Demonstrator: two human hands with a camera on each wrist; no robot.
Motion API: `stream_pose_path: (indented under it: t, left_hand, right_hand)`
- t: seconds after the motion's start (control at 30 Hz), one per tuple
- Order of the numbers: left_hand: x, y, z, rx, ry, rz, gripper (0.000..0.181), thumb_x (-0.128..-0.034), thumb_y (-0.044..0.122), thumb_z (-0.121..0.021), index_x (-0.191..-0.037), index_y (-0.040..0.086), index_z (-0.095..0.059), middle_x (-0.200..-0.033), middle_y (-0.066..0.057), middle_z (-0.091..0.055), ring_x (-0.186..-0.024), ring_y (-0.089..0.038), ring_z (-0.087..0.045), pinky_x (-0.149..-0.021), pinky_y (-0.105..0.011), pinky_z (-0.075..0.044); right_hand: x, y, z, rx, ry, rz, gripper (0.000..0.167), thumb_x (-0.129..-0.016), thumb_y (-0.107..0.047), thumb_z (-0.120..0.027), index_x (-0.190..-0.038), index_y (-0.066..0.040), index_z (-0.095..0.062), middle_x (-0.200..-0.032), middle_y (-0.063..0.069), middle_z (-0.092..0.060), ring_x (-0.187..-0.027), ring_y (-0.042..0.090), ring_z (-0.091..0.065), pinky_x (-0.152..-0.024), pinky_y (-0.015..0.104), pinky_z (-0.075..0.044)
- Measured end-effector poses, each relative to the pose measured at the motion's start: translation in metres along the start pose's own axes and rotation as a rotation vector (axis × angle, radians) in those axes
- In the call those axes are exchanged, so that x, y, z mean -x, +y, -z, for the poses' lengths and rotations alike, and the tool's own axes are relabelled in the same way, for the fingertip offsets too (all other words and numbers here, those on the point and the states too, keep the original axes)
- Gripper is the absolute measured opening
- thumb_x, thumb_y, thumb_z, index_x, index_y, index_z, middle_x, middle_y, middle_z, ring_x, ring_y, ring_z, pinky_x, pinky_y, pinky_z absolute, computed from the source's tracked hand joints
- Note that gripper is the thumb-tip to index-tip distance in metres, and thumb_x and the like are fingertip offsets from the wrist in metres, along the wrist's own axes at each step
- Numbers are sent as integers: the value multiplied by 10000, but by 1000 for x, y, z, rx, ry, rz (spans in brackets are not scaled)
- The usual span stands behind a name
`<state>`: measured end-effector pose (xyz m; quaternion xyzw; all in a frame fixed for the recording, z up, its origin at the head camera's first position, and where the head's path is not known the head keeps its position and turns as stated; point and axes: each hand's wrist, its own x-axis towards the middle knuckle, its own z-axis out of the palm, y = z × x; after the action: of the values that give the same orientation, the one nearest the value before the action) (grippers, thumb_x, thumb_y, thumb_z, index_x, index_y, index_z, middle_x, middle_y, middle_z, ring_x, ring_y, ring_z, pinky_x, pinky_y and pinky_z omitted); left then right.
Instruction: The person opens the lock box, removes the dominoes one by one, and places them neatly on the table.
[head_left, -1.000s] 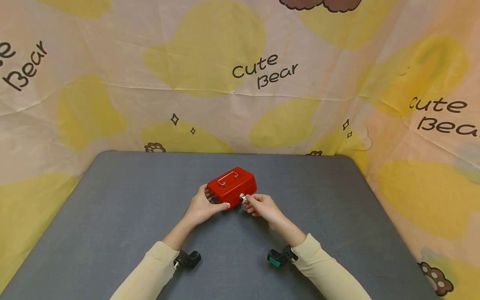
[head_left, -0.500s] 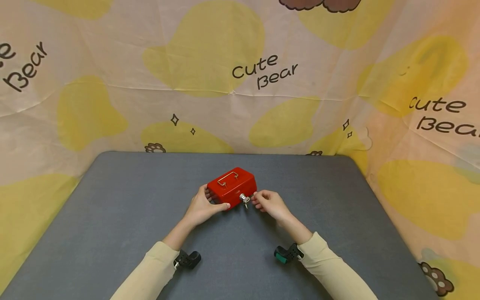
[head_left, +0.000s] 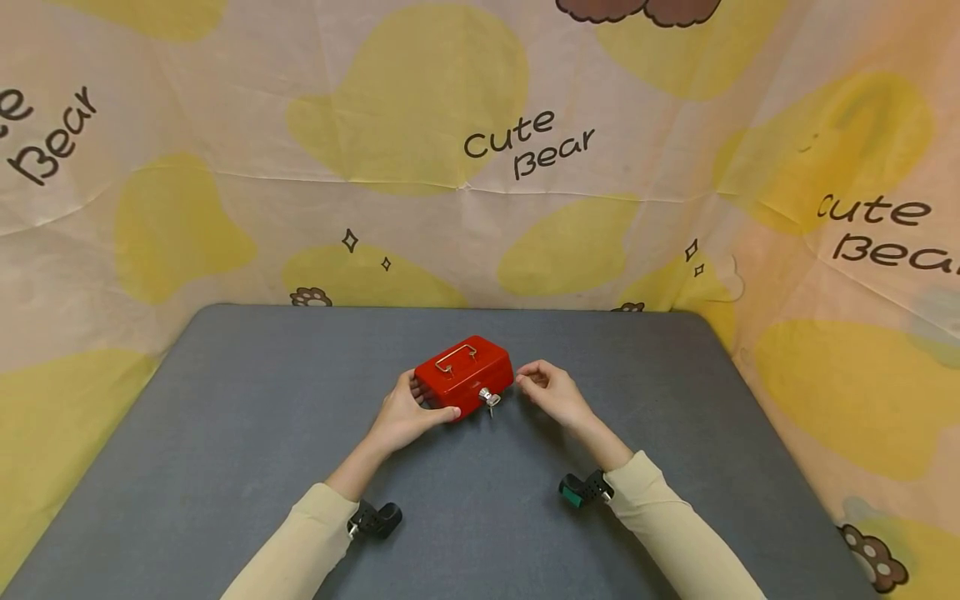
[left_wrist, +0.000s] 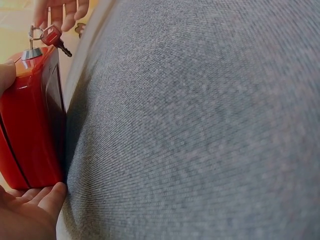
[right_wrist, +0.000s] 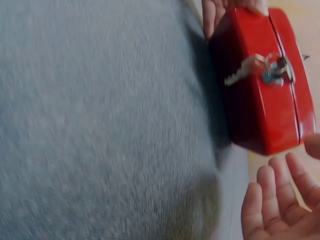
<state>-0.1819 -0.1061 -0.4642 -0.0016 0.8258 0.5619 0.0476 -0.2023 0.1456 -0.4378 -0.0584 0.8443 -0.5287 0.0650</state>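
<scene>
1. The red box (head_left: 468, 375) lies on the grey worktop (head_left: 262, 433), near the middle of its width, set at a slant, its lock side facing partly toward the person. The lid is down; a dark seam runs between lid and body.
2. The left hand (head_left: 400, 417) has the box by its left end. Its grip is holding the box: thumb at the near front corner, fingers at the end wall.
3. The right hand (head_left: 558, 396) is just beside the box's right end, fingers loosely bent. Its grip is fairly wide, thumb apart from the fingers. Contact with the box cannot be told.
4. On top of the box, a wire handle (head_left: 456, 358) sits across the lid.
5. On the front, a silvery lock (left_wrist: 32, 53) projects. A key stands in it, with a ring (left_wrist: 35, 33) through its head; a second key (left_wrist: 52, 37) dangles from that ring, blurred in the right wrist view.
6. Both arms wear pale yellow sleeves (head_left: 682, 533); a dark device (head_left: 375, 518) is at each wrist, the right one with a green patch.
7. Behind the worktop hangs a cloth (head_left: 420, 92), yellow-blotched, lettered "Cute Bear".
</scene>
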Motion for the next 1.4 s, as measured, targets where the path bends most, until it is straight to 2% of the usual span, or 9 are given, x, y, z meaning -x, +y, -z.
stream_pose_path:
  t: [0.1,0.2,0.37,0.47,0.57,0.73,0.87,1.4]
  left_hand:
    - [0,0,0,4,-3,1,933,-624,336,-842,-1323,10,-317,-1259,-144,-495,-1145,-277,-533,-955,-398,-445]
    - [0,0,0,3,-6,-2,940,-627,343,-840,-1329,9,-312,-1261,-144,-493,-1144,-276,-531,-955,-400,-444]
    - [0,-1,0,7,-8,-1,937,-629,345,-838,-1329,11,-312,-1265,-144,-493,-1147,-276,-529,-956,-404,-443]
    - [0,-1,0,7,-8,0,933,-630,340,-839,-1328,11,-314,-1268,-145,-492,-1150,-279,-526,-956,-407,-443]
    - [-1,-1,0,4,-7,-3,926,-633,337,-837,-1325,11,-317,-1269,-148,-494,-1149,-282,-527,-955,-408,-444]
    - [0,-2,-1,-4,-6,-8,913,-639,333,-834,-1322,12,-319,-1267,-149,-498,-1146,-283,-532,-952,-409,-446]
    - [0,-2,-1,-10,-9,-7,920,-643,342,-831,-1329,15,-313,-1277,-150,-496,-1152,-287,-530,-951,-412,-447]
    - [-2,-3,2,-44,-42,12,962,-661,360,-815,-1367,1,-270,-1315,-176,-466,-1178,-315,-514,-950,-421,-445]
  right_hand:
    - [-8,8,2,20,-12,46,287,-890,-189,-607,-1122,-21,-590,-1001,160,-634,-861,286,-605,-672,252,-475]
    - [-13,12,3,40,-59,76,361,-889,-201,-612,-1214,-57,-551,-1127,121,-619,-981,261,-617,-787,307,-513]
    - [-20,18,4,57,-183,86,518,-893,-238,-608,-1364,-129,-421,-1315,104,-514,-1135,268,-564,-924,385,-468]
    - [-23,18,2,80,-221,98,581,-891,-257,-610,-1404,-136,-364,-1362,110,-469,-1180,275,-531,-960,405,-439]
    - [-23,13,1,92,-235,111,618,-884,-256,-619,-1419,-119,-341,-1394,123,-436,-1203,292,-509,-976,425,-421]
    - [-16,-9,2,114,-271,157,624,-896,-184,-601,-1427,-39,-306,-1406,181,-408,-1201,339,-499,-956,442,-434]
    - [-12,-20,3,129,-289,177,626,-889,-156,-607,-1424,-26,-308,-1396,182,-422,-1199,338,-500,-959,440,-432]
    - [-16,-19,0,108,-328,173,601,-888,-151,-610,-1402,0,-339,-1333,181,-492,-1134,315,-555,-922,401,-468]
